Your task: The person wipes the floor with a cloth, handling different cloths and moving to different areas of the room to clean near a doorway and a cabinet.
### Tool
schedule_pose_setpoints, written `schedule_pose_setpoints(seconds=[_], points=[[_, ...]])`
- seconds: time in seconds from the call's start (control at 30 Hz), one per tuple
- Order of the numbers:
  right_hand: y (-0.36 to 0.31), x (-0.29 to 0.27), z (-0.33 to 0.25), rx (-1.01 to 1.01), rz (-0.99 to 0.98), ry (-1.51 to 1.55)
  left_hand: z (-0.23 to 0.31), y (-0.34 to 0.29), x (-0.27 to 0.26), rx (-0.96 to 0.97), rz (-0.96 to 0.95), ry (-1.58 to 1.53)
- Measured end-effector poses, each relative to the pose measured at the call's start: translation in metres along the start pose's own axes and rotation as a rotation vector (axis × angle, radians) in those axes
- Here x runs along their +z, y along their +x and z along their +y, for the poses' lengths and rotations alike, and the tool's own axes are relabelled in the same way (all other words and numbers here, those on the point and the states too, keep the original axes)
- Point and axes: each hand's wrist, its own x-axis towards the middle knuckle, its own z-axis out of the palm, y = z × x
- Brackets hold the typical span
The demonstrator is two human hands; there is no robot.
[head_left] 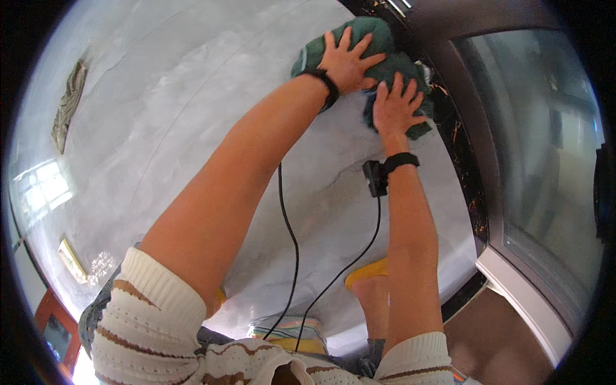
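A dark green cloth [369,35] lies bunched on the glossy grey marble floor [160,115], close to a dark veined border strip. My left hand [346,61] presses flat on the cloth's upper part with fingers spread. My right hand [396,108] presses flat on the cloth's lower right part, fingers spread too. Both wrists wear black bands; a small black device [375,178] hangs from the right wrist, and black cables [292,237] run down from both wrists toward my body.
A dark black-and-gold veined strip [459,147] borders the floor on the right, next to a dark-framed glass door [532,128]. My foot in a yellow slipper [366,273] rests on the floor below my right arm. A window's reflection [38,189] shines at the left.
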Motion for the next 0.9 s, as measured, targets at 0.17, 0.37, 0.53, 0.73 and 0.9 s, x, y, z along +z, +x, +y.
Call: schedule_pose_setpoints(seconds=[0.17, 0.37, 0.53, 0.73, 0.9], points=[[0.060, -0.005, 0.034, 0.097, 0.045, -0.030, 0.026, 0.080, 0.009, 0.000, 0.059, -0.057], [0.091, -0.009, 0.000, 0.103, 0.001, 0.041, -0.010, 0.113, 0.031, 0.056, 0.200, 0.072], [0.078, -0.009, -0.012, 0.095, -0.002, 0.034, -0.017, 0.083, -0.005, 0.014, 0.054, -0.035], [-0.012, -0.005, -0.055, 0.041, -0.054, 0.021, -0.056, -0.012, -0.020, 0.100, -0.113, -0.136], [-0.104, 0.003, -0.094, -0.067, -0.125, -0.016, -0.086, -0.120, -0.020, 0.115, -0.229, -0.141]])
